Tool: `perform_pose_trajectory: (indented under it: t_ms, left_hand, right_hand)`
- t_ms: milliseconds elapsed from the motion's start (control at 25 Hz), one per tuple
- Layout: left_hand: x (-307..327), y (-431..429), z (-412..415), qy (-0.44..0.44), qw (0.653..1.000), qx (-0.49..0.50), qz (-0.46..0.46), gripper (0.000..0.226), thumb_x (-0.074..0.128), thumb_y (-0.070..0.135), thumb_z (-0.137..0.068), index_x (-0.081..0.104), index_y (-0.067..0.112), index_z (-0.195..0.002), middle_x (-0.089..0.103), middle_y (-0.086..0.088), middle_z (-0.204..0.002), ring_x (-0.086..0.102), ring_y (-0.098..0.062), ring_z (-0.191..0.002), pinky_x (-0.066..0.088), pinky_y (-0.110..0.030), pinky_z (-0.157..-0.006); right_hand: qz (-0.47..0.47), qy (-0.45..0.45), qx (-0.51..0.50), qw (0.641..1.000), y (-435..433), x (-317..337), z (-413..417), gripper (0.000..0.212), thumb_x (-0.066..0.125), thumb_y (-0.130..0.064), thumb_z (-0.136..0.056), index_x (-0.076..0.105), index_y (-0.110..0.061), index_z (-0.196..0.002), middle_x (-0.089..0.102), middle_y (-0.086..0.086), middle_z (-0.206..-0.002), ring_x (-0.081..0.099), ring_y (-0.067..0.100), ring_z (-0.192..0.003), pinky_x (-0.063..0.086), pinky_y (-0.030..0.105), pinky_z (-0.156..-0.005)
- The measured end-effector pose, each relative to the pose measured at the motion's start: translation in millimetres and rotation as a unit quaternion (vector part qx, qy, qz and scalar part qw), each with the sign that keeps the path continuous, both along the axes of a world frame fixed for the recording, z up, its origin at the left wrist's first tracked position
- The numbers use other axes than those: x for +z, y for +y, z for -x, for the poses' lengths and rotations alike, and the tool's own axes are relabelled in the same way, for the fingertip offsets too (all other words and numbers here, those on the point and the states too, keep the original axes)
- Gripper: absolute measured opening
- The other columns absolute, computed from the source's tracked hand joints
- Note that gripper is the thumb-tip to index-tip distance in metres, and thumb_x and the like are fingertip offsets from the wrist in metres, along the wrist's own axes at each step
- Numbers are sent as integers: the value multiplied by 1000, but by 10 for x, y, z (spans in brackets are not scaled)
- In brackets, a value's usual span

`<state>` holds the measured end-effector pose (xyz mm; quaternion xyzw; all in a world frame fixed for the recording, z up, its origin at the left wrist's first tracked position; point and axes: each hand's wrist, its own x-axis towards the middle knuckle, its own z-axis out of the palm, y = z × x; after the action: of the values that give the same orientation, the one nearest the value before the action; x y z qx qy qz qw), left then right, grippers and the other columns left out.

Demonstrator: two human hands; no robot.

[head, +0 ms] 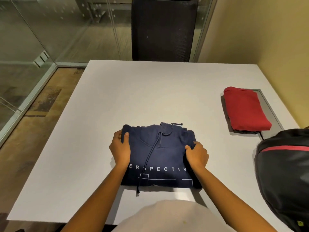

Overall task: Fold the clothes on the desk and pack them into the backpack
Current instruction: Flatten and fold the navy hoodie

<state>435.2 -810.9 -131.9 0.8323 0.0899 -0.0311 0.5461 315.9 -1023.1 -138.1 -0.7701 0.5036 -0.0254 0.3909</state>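
Note:
A navy hoodie (158,158) with white lettering lies folded into a rectangle near the front of the white desk (142,94). Its drawstrings trail over the front. My left hand (120,149) grips the hoodie's left edge, thumb on top. On the opposite side my right hand (197,154) grips the right edge, fingers curled into the cloth. A folded red garment (244,108) rests on a darker folded one at the right side of the desk. The black backpack (284,178) with a red stripe stands at the desk's right front edge.
A black mesh chair (163,29) stands behind the desk's far edge. Glass partitions run along the left, a yellow wall along the right. A thin grey frame (270,108) lies under the red pile.

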Motion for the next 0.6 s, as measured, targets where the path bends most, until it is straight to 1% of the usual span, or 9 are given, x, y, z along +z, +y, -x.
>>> perform_pose_trajectory:
  t_ms: [80,120,200,280,360,400,440,520,600]
  left_hand:
    - [30,-13,-68,-28,998,-33,49,31,53,26,-98,57,14,-127,62,1,-112,57,-15,-101,44,-24,-86]
    - [-4,-15,-141,-25,997,-63,49,32,52,25,-98,55,15,-129,61,2,-115,56,-13,-103,43,-23,-86]
    - [-114,-37,-308,13,990,-139,22,35,50,23,-99,50,15,-134,58,1,-121,54,-14,-107,42,-25,-88]
    - [-228,-81,-448,34,977,-207,-43,37,48,21,-100,47,12,-136,56,-5,-128,53,-20,-113,41,-30,-93]
    - [-312,-150,-557,5,960,-246,-138,37,46,20,-100,46,10,-135,52,-11,-132,50,-27,-119,37,-37,-98]
    - [-346,-187,-615,-10,950,-259,-175,37,46,20,-100,45,10,-136,50,-11,-134,48,-29,-122,34,-39,-100]
    - [-353,-217,-665,-14,943,-273,-190,39,46,21,-100,43,10,-137,48,-10,-137,46,-29,-124,33,-41,-101]
    - [-355,-261,-786,16,937,-310,-161,37,45,23,-100,42,13,-135,49,-8,-136,47,-27,-123,37,-42,-101]
    - [-291,-295,-897,81,933,-332,-109,25,40,26,-97,44,21,-120,54,-7,-125,53,-24,-111,42,-38,-91]
  right_hand:
    - [-109,-134,-24,985,-119,-11,70,11,58,-9,-91,65,-6,-100,68,11,-97,61,29,-91,49,35,-77]
    - [-123,-166,-27,978,-154,-21,91,10,57,-6,-92,64,-4,-98,68,12,-96,61,28,-89,49,35,-76]
    - [-120,-164,-24,979,-167,-67,107,15,53,-7,-95,61,-4,-107,66,10,-104,59,27,-94,49,37,-84]
    - [-107,-152,-23,982,-137,-125,94,16,49,-8,-98,57,-5,-112,62,8,-106,57,26,-95,44,34,-84]
    - [-89,-154,-36,983,-138,-175,73,16,46,-8,-99,55,-4,-112,61,7,-103,56,26,-93,41,32,-81]
    - [-82,-159,-45,983,-147,-187,68,14,45,-9,-100,54,-4,-110,60,7,-99,56,27,-91,41,32,-79]
    - [-78,-162,-54,982,-154,-196,69,12,45,-9,-100,53,-4,-106,59,6,-95,55,27,-89,40,32,-76]
    - [-66,-160,-61,983,-175,-230,72,10,44,-10,-101,51,-4,-99,57,4,-88,55,27,-84,38,32,-72]
    - [-54,-147,-58,986,-198,-280,62,15,42,-14,-102,50,-3,-95,57,5,-84,55,28,-81,39,34,-70]
